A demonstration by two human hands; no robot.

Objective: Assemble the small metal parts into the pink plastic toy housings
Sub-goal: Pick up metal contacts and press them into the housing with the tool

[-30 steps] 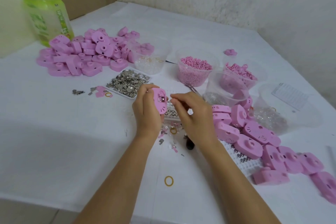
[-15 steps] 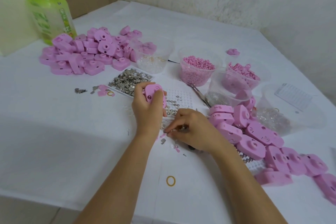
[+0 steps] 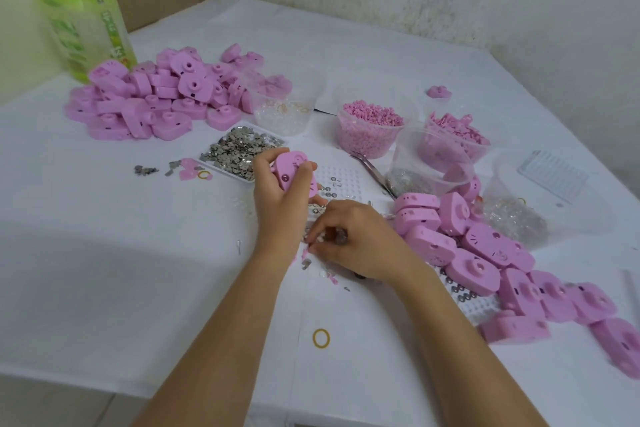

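Two hands work at a white tabletop (image 3: 138, 253), fitting metal parts into a pink toy housing.

At centre frame the left hand (image 3: 277, 198) holds one pink housing (image 3: 294, 172) off the surface, fingers and thumb wrapped round it, its longer side slanting from upper left to lower right. Just below and right, the right hand (image 3: 360, 243) sits low, fingers curled over loose small metal parts (image 3: 306, 263); whether it has pinched one cannot be told. The housing lies close, up and left of those fingertips.
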